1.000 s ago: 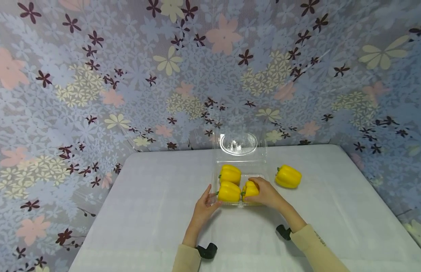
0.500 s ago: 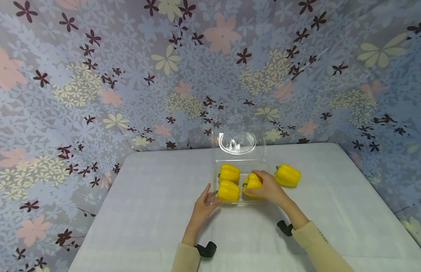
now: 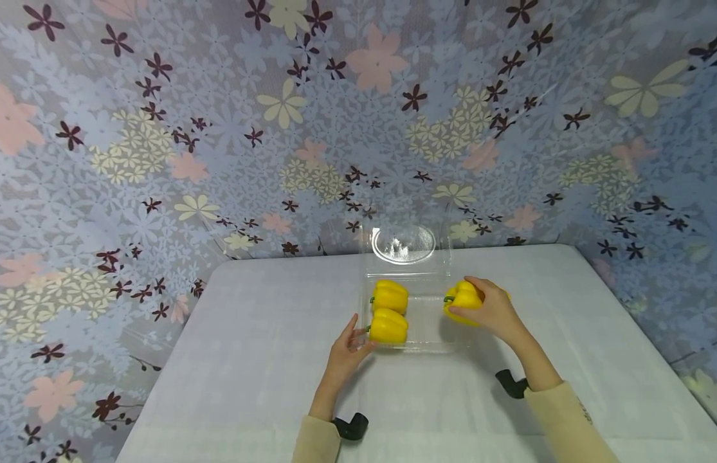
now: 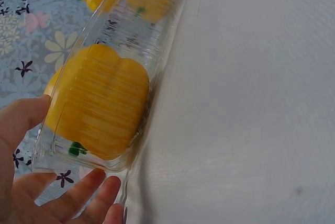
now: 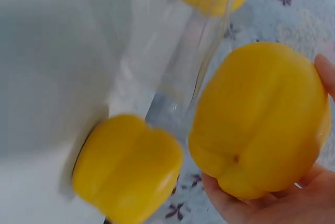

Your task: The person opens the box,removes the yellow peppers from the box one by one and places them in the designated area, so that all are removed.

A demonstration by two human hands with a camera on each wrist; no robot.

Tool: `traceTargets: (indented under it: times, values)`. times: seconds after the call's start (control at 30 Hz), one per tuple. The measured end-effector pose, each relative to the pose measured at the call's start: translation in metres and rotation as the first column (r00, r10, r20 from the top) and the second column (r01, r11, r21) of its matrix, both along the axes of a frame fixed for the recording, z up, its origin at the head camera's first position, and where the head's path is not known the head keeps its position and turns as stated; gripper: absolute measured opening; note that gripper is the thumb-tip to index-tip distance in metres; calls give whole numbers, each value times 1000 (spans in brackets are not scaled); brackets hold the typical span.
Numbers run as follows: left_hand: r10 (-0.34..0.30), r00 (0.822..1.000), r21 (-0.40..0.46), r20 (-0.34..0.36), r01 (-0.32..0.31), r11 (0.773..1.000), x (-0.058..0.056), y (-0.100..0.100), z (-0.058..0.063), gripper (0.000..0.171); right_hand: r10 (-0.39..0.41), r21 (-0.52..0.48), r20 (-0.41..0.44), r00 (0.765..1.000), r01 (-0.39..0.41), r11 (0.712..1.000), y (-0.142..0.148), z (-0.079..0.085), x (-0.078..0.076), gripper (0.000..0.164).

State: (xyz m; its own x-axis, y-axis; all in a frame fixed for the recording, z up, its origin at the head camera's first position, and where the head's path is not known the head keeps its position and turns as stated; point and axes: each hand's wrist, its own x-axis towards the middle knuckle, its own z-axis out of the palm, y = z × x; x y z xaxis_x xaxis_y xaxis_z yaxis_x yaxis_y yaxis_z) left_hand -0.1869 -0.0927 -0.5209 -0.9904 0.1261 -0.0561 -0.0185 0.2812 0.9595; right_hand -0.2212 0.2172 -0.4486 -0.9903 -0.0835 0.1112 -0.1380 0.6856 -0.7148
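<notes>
In the head view my right hand (image 3: pixel 498 312) grips a yellow bell pepper (image 3: pixel 465 297) over the right edge of a clear plastic clamshell container (image 3: pixel 435 321). The right wrist view shows this pepper's blossom end, with thumb and fingers around its sides. My left hand (image 3: pixel 343 357) holds the container's front left corner, the thumb at the rim and the fingers along the outer wall. Two more yellow bell peppers, a rear one (image 3: pixel 390 296) and a front one (image 3: pixel 388 326), lie in the left half of the container. Their green stems point left.
Another yellow bell pepper (image 5: pixel 128 167) lies on the white table (image 3: pixel 277 334) right of the container, mostly hidden behind my right hand in the head view. The container's lid (image 3: pixel 404 247) stands open at the back, close to the floral backdrop (image 3: pixel 231 128).
My right hand has lifted the bell pepper from the container's front right part and moved it right and away from me. My left hand has stayed at the corner.
</notes>
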Motion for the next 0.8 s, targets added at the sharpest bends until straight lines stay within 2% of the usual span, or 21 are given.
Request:
traceTargets:
  times: [0.07, 0.13, 0.2, 0.3, 0.37, 0.5, 0.7, 0.8]
  values:
    - [-11, 1000, 8, 6, 11, 1000, 4, 0, 12, 74, -15, 2, 16, 1000, 15, 1000, 8, 0, 2, 80]
    - [-14, 1000, 15, 11, 14, 1000, 6, 0, 16, 74, -27, 4, 39, 999, 27, 1000, 16, 0, 5, 82]
    - [-9, 1000, 8, 8, 9, 1000, 4, 0, 13, 75, -39, 14, 54, 998, 38, 999, 23, -2, 9, 85]
    - [5, 1000, -1, -1, -5, 1000, -2, 0, -2, 77, -50, 35, 58, 997, 48, 998, 32, -4, 16, 87]
    - [10, 1000, -5, 1, -10, 1000, -4, 0, -7, 77, -57, 49, 55, 997, 54, 997, 37, -7, 20, 87]
    - [13, 1000, -1, 1, -13, 1000, -5, -1, -9, 78, -65, 70, 62, 996, 61, 996, 45, -12, 26, 87]
    - [10, 1000, 15, 12, -10, 1000, -5, -1, -10, 79, -87, 126, 148, 985, 68, 990, 50, -23, 31, 88]
    - [11, 1000, 10, 14, -11, 1000, -5, -1, -10, 78, -88, 139, 166, 982, 65, 988, 51, -31, 32, 89]
